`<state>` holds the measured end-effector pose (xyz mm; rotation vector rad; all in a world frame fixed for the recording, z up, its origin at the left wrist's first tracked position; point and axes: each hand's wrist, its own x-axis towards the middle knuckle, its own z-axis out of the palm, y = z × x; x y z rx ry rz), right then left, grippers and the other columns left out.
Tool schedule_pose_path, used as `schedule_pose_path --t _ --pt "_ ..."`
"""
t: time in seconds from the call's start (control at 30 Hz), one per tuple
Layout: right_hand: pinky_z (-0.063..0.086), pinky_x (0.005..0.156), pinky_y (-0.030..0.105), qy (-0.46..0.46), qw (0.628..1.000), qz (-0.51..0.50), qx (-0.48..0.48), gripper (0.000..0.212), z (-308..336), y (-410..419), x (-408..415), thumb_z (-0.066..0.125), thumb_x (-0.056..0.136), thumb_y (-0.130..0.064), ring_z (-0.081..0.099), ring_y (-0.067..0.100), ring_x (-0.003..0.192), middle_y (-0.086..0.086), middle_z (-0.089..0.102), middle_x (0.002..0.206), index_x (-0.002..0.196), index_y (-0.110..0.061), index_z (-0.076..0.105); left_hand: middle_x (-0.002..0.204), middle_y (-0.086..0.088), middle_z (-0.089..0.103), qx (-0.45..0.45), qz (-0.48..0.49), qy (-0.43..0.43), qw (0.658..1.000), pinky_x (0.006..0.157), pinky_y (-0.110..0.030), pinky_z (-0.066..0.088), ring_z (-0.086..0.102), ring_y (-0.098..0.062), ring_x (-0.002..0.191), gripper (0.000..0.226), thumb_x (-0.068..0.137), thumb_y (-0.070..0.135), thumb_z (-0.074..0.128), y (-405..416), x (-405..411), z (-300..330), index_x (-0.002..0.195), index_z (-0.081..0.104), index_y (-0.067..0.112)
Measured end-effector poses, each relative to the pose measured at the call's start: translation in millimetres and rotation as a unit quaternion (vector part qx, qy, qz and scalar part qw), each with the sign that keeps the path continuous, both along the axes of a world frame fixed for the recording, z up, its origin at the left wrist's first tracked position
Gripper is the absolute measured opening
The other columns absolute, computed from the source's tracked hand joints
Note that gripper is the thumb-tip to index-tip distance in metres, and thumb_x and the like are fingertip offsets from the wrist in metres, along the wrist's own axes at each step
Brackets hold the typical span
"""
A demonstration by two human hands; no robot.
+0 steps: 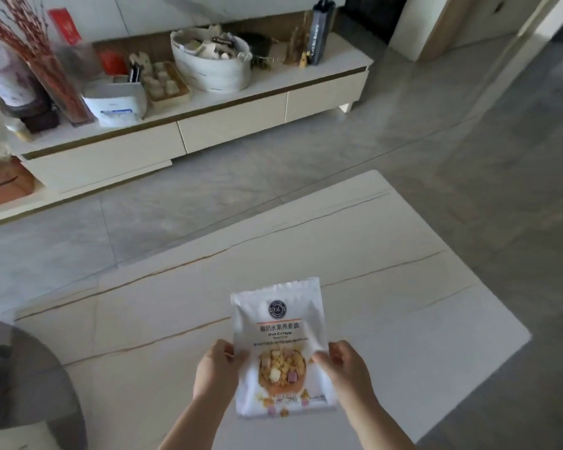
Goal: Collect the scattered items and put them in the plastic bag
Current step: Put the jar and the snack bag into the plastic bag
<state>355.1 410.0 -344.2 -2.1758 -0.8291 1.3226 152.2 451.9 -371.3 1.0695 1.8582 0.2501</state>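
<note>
Left hand [216, 368] pinches the white oat crisp packet [281, 347] at its left edge; right hand [346, 365] pinches the right edge, above the table [403, 287].

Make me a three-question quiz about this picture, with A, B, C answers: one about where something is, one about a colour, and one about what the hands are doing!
1. Where is the round basket?
A. on the long cabinet
B. on the floor
C. on the table

2. What colour is most of the snack packet?
A. red
B. white
C. green

3. How is the packet held?
A. lying flat, untouched
B. by one hand
C. by the left hand and right hand

Answers: 1 A, it sits on the cabinet top. 2 B, its background is white. 3 C, a hand grips each side.
</note>
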Motion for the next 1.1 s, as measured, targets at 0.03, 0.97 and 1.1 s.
schedule_pose_path --t 0.03,0.97,1.1 --pt "0.039 0.059 0.023 0.003 1.000 -0.015 0.004 0.026 18.0 -5.4 8.8 0.065 0.069 -0.033 0.062 0.024 0.076 0.011 0.070 0.086 0.081 -0.010 0.062 0.074 -0.004 0.063 0.009 -0.010 -0.009 1.000 0.061 -0.030 0.044 0.059 -0.026 0.070 0.016 0.089 0.023 0.062 1.6 9.0 17.1 0.079 0.053 0.016" --pt "0.058 0.077 0.048 0.092 0.856 -0.450 0.236 0.078 308.6 -413.0 308.1 0.084 0.048 -0.027 0.070 0.032 0.095 0.011 0.071 0.110 0.118 -0.012 0.052 0.078 -0.009 0.060 0.010 -0.526 -0.263 0.809 0.070 -0.034 0.043 0.055 -0.022 0.077 0.035 0.062 0.028 0.080 -208.9 445.0 322.4 0.073 0.051 0.011" --pt "0.059 0.070 0.041 0.088 0.831 -0.477 0.271 0.065 317.8 -472.2 331.8 0.079 0.062 -0.012 0.072 0.029 0.090 0.011 0.071 0.109 0.122 -0.015 0.052 0.064 0.000 0.055 0.031 -0.578 -0.254 0.775 0.064 -0.031 0.036 0.049 -0.020 0.065 0.033 0.059 0.032 0.076 -264.4 512.3 316.4 0.068 0.050 0.013"
